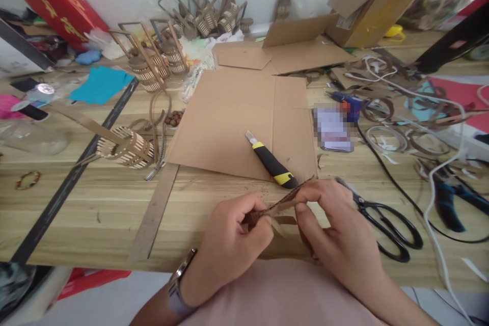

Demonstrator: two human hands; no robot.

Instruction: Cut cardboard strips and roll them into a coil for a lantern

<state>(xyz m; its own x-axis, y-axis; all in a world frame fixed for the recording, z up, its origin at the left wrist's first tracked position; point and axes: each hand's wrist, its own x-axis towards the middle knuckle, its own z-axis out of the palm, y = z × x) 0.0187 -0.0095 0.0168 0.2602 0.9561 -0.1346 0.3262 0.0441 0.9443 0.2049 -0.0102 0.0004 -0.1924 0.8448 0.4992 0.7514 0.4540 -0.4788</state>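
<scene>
Both hands work near the table's front edge on a thin brown cardboard strip [287, 201]. My left hand [233, 242] is closed, pinching the strip's rolled or folded lower end. My right hand [336, 229] is closed too, with thumb and forefinger pinching the strip's upper part, which points up to the right. More strip pieces lie under the hands. A yellow-and-black utility knife [272, 163] lies just beyond the hands on a flat cardboard sheet [229, 122]. Black scissors [385, 224] lie right of my right hand.
A small slatted cardboard basket [126, 146] lies on its side at the left, with several more at the back [160, 61]. A black ruler [72, 178] and a cardboard strip [155, 214] run diagonally. Cables, a glue gun [349, 104] and cardboard rings clutter the right.
</scene>
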